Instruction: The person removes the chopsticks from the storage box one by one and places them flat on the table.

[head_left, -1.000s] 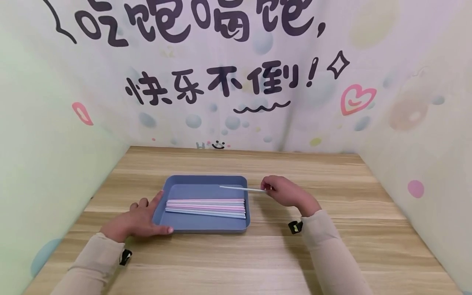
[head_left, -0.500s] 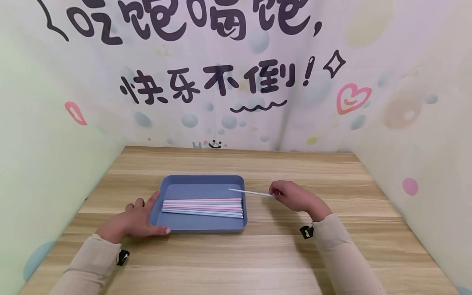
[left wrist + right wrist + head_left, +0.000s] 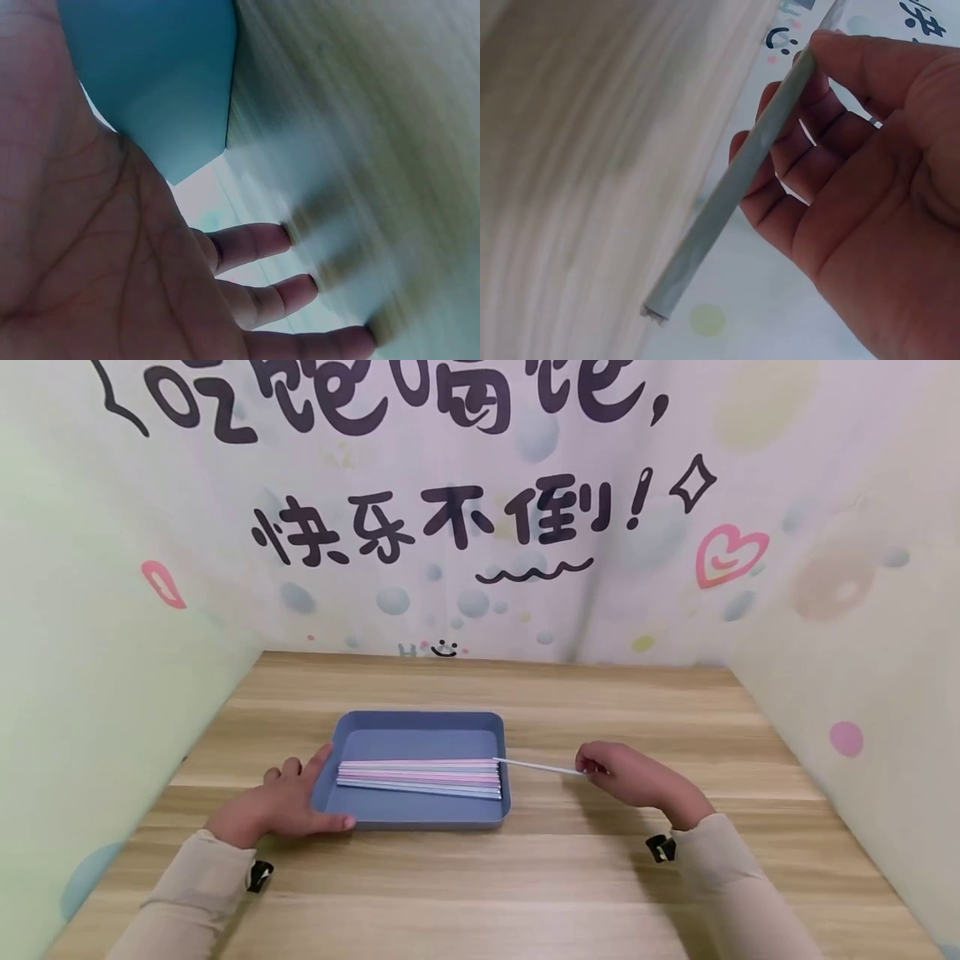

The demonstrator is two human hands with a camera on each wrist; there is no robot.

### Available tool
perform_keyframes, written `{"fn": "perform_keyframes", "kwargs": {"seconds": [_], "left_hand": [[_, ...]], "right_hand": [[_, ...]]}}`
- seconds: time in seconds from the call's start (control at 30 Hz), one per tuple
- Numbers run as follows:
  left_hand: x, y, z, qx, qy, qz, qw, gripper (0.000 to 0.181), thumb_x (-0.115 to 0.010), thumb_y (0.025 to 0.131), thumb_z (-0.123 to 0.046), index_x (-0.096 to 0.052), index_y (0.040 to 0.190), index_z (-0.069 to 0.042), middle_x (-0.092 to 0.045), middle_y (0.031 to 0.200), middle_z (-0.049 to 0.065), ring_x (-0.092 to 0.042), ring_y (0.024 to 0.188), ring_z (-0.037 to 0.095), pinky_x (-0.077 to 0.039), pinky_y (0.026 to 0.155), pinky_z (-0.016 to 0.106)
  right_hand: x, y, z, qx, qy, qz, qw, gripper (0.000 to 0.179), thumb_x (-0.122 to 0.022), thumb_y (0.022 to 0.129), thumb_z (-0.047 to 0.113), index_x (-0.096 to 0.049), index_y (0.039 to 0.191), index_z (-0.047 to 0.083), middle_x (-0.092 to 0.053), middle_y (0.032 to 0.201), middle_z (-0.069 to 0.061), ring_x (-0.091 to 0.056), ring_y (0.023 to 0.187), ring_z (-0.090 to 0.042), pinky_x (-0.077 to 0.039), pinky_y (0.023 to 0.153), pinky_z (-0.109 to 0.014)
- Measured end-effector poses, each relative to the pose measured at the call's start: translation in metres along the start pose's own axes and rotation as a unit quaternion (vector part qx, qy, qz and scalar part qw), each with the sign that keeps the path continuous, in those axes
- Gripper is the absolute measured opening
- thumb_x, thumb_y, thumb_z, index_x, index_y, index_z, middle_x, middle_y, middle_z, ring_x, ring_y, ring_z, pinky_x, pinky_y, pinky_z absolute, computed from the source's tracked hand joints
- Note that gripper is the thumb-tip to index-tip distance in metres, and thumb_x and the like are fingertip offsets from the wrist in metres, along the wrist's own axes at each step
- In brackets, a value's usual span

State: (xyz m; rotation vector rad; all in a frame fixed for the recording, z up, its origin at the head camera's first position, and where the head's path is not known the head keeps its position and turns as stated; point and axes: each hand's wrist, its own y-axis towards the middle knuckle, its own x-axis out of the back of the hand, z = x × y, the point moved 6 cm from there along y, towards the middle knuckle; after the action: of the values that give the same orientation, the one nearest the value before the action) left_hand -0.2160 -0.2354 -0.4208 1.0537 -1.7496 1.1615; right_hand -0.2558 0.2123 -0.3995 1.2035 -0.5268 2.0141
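In the head view, a blue-grey tray (image 3: 420, 814) lies on the table, holding a row of pink, white and pale blue chopsticks (image 3: 420, 774). My left hand (image 3: 281, 802) rests against the tray's left end, thumb on the front left corner and index finger along the left rim. Its other fingers spread toward the table in the left wrist view. Right of the tray, my right hand (image 3: 630, 774) pinches one pale chopstick (image 3: 536, 766) between thumb and fingertips. That chopstick's thin tip is over the tray's right rim; in the right wrist view its thick end (image 3: 667, 289) points toward the camera.
The wood-grain table (image 3: 480, 893) runs back to a printed cloth wall (image 3: 465, 602) with black characters. Pale side walls (image 3: 847, 635) bound the table left and right. Each wrist carries a small black device (image 3: 662, 847).
My right hand has moved right and toward me, drawing the chopstick from above the tray out past its right rim. The left hand stays at the tray's left end.
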Motion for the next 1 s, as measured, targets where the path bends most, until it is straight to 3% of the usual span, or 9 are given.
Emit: {"fn": "perform_keyframes", "kwargs": {"seconds": [0.6,1.0], "left_hand": [[0.0,0.003,-0.001,0.005,0.003,0.007,1.0,0.129,-0.07,0.073,-0.074,-0.005,0.155,0.001,-0.037,0.123,0.038,-0.041,0.103,0.051,-0.044,0.081,0.064],[-0.001,0.003,0.002,0.011,-0.003,0.014,0.9998,0.13,-0.069,0.073,-0.076,-0.003,0.156,-0.001,-0.037,0.124,0.037,-0.04,0.104,0.051,-0.044,0.081,0.064]], "right_hand": [[-0.011,-0.039,-0.013,-0.013,-0.001,0.028,0.9995,0.022,-0.057,0.093,-0.007,-0.06,0.093,0.016,-0.051,0.081,0.011,-0.049,0.078,-0.006,-0.043,0.072,-0.028],[-0.019,-0.039,-0.013,0.001,0.0,0.035,0.9994,0.026,-0.058,0.088,-0.01,-0.06,0.09,0.015,-0.053,0.082,0.01,-0.049,0.079,-0.006,-0.042,0.072,-0.028]]}}
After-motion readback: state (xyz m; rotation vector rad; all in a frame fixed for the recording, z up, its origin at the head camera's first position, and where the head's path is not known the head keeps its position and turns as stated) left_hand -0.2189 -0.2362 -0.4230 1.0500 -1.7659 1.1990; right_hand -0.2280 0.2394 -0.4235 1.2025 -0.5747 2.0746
